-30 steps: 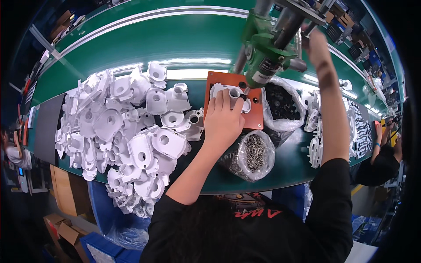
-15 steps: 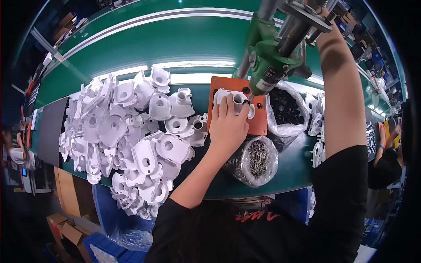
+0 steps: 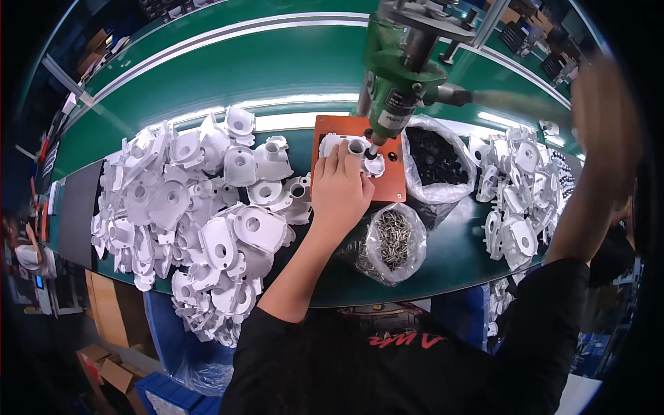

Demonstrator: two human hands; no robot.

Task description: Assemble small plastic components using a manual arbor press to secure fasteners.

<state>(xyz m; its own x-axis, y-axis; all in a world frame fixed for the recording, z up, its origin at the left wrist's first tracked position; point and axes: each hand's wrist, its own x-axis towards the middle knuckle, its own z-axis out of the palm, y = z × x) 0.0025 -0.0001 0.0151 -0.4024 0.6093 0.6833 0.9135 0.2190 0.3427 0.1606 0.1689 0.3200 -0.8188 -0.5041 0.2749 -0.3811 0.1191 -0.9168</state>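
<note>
One white part point(image 3: 375, 167) held under left hand point(image 3: 340, 190) | right hand point(image 3: 604, 104) blurred, grip unclear

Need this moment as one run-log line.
left hand: on white plastic housing, orange rectangular plate beneath | right hand: raised, motion-blurred, grip unclear | green metal press: tip at housing

Part point(image 3: 357, 149) on plate point(image 3: 391, 190) | pile point(image 3: 168, 200) — left | rear bag point(image 3: 446, 191) — right | front bag point(image 3: 416, 252) before

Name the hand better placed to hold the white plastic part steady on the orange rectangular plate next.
Likely the left hand: its fingers lie on that part; the blurred right hand is far off to the right.
</note>
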